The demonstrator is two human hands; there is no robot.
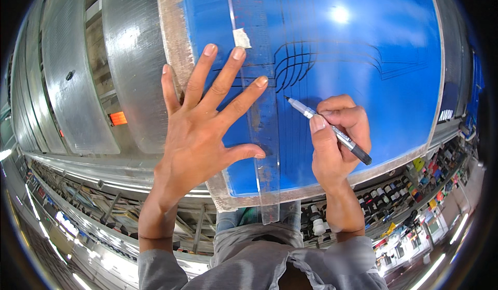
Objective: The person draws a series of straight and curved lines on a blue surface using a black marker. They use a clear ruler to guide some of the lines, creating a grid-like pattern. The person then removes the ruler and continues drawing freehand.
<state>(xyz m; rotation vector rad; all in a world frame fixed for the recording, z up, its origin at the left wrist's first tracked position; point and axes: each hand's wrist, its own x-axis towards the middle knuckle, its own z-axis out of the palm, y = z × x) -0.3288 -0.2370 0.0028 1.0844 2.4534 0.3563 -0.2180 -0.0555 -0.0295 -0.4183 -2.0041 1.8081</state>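
Note:
Spread flat, my left hand point(202, 106) presses on a long clear ruler point(267, 129) that lies lengthwise over a blue panel point(353, 77). Its lower end reaches past the panel's near edge. My right hand point(340, 134) grips a marker pen point(340, 132) with a pale barrel and a dark end. The pen's tip is just right of the ruler, close to a curved grid of black lines point(295, 61) drawn on the blue. Further black lines run right from the grid. A small whitish piece of tape point(241, 38) sits by the ruler, above my left fingertips.
A worn pale border point(174, 25) frames the blue panel. Left of it lie long grey metallic slats point(132, 56) with gaps, and an orange piece point(118, 118) shows in one gap. Below the panel's right side, many small bottles point(386, 191) stand on a lower level.

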